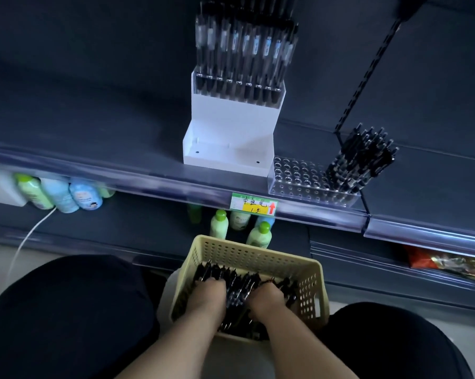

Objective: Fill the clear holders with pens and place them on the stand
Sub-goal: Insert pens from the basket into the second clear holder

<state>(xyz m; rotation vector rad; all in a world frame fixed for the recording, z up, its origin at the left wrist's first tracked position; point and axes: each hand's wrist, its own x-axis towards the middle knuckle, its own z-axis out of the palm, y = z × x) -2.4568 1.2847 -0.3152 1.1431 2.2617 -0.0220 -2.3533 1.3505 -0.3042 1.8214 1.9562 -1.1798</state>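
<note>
Nearest, between the person's knees, sits a yellow basket (258, 253) heaped with black pens (239, 283). The left hand (207, 298) and right hand (266, 300) both reach down into the heap, fingertips buried among the pens, so I cannot tell whether either one grasps anything. Beyond the basket, green-capped bottles (259, 235) stand on a low shelf under a price label (254, 205). On the shelf above (121, 127), at its near edge, a clear holder (293, 173) carries a bunch of pens (359, 160) at its right end. Touching its left end is the white stand (231, 116), and a full holder (236, 88) sits on the stand's far upper step.
</note>
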